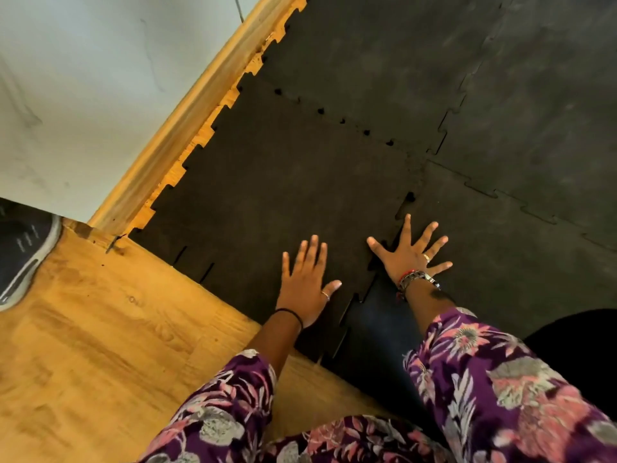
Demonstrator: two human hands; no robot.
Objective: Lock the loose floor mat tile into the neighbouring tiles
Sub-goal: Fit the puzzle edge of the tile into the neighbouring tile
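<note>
Loose tile (283, 182) between skirting board (187, 128) and neighbouring tiles (500, 95)

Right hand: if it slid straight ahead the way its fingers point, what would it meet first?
The right hand lies flat, fingers spread, across the seam beside the loose tile. Straight ahead the first feature is the open notch in that seam; beyond it only flat neighbouring tile. No obstacle shows.

I see open wooden floor (100, 345) along the loose tile's (267, 182) near-left edge, free for a hand to come in low. At its far-left edge the skirting board (187, 121) and wall (83, 95) close off that side. A shoe (23, 252) sits at the wall's near corner. My left hand (305, 282) and right hand (409, 252) lie flat over the right seam, beside the neighbouring tiles (500, 95).
</note>
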